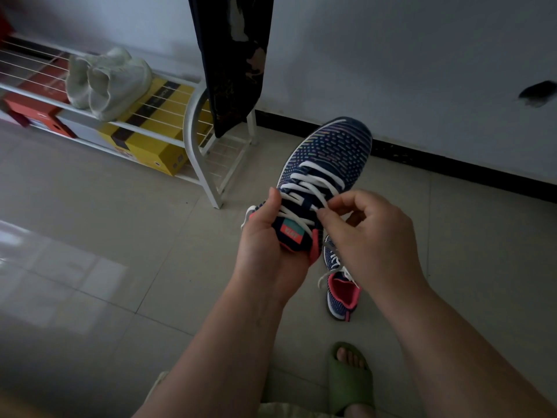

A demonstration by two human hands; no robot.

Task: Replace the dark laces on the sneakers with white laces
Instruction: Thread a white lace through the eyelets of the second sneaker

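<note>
one green slipper (351, 377) nearest; two sneakers: one on the floor (342, 292), one held up (325, 164); left hand (265, 236) cups its heel, right hand (367, 233) fingers (324, 213) pinch the white lace (307, 188); probably light, soft knit, limp lace; best gripped at heel and lace end; two pale shoes (105, 81) on the rack (196, 137).

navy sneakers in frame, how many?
2. One sneaker is held up off the floor: the left hand grips its heel end, the right hand pinches its white lace. The second sneaker lies on the floor tiles, partly hidden behind the right hand.
</note>
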